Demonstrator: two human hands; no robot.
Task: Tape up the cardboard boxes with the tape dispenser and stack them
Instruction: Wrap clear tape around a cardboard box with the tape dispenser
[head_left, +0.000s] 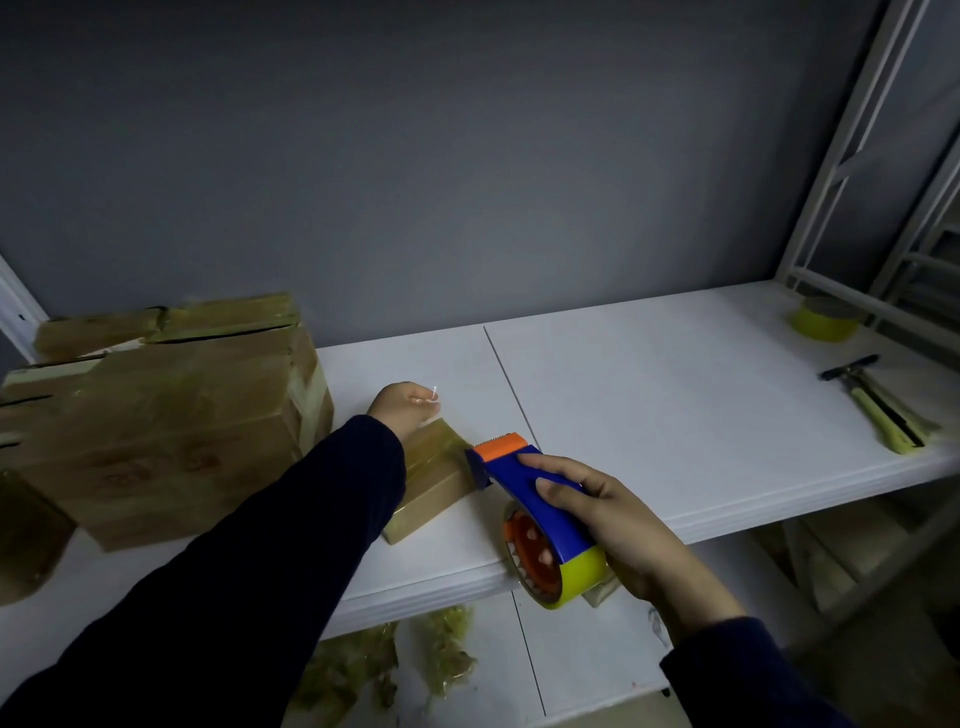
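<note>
- We see the right hand (618, 519) at lower centre, fingers clenched round the tape dispenser (511, 470), whose blade end is against the small cardboard box (436, 480) on the worktop (675, 415).
- The left hand (402, 408) is at the box's far end; we cannot tell its finger state.

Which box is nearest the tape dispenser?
The small flat box by the left hand, at the tape dispenser's front end; the big taped box sits farther left.

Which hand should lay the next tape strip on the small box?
Right. The right hand grips the dispenser, its cutter end at the small box; the left hand holds that box's far end.
</note>
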